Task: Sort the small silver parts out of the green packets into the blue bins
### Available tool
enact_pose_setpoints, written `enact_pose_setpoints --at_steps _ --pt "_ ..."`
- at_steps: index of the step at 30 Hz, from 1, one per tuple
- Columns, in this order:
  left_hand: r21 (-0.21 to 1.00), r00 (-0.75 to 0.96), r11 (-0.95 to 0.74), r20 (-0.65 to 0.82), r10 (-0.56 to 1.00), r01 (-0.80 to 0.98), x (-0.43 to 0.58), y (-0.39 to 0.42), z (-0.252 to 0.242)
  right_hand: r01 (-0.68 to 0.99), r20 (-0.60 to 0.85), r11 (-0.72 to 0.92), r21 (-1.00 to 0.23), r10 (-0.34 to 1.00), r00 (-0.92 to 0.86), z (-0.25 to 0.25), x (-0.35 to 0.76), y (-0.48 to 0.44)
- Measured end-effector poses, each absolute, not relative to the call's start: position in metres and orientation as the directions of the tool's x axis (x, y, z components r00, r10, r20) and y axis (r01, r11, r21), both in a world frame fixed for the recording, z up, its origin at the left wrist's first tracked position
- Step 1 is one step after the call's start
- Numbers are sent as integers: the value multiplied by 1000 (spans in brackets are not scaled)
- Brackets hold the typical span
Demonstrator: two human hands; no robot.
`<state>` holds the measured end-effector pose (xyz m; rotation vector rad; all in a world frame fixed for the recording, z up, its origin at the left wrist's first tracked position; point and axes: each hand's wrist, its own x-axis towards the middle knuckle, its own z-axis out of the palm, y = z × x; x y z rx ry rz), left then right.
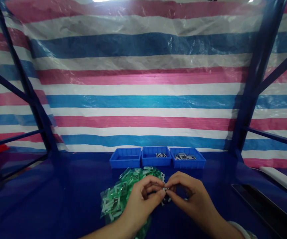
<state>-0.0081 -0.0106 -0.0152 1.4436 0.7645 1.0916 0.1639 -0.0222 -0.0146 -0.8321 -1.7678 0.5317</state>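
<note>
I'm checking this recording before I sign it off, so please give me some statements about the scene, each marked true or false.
1. The left hand and right hand meet at a small shiny part. True.
2. The green packets are heaped right of the right hand. False: they lie to its left, partly hidden by the left hand.
3. The rightmost blue tray holds metal pieces. True.
4. The backdrop sheet is plain white. False: it is striped.

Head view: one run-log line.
left hand, right hand: pinching small silvery piece | green plastic packets: by left hand | three blue plastic bins: behind
</note>
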Motion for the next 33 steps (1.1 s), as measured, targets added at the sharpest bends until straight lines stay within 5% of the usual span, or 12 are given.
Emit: enact_pose_setpoints --at_steps 6,11,15,23,33 --pt "973 264 -156 198 944 -173 -7 -12 -8 118 436 453 -883 888 -146 -20 164 -15" --pt "973 233 -176 209 950 -151 -6 -14 -13 45 367 378 -925 917 -158 -27 160 -12" --pt "976 221 -193 211 952 -98 -4 -10 -12 118 448 469 -875 878 -172 -29 158 -12" --pt "826 202 -545 515 833 142 21 83 16 333 548 530 -780 835 -45 -31 179 11" --pt "746 338 -624 540 770 230 7 66 6 612 383 631 -477 776 -501 -33 184 2"
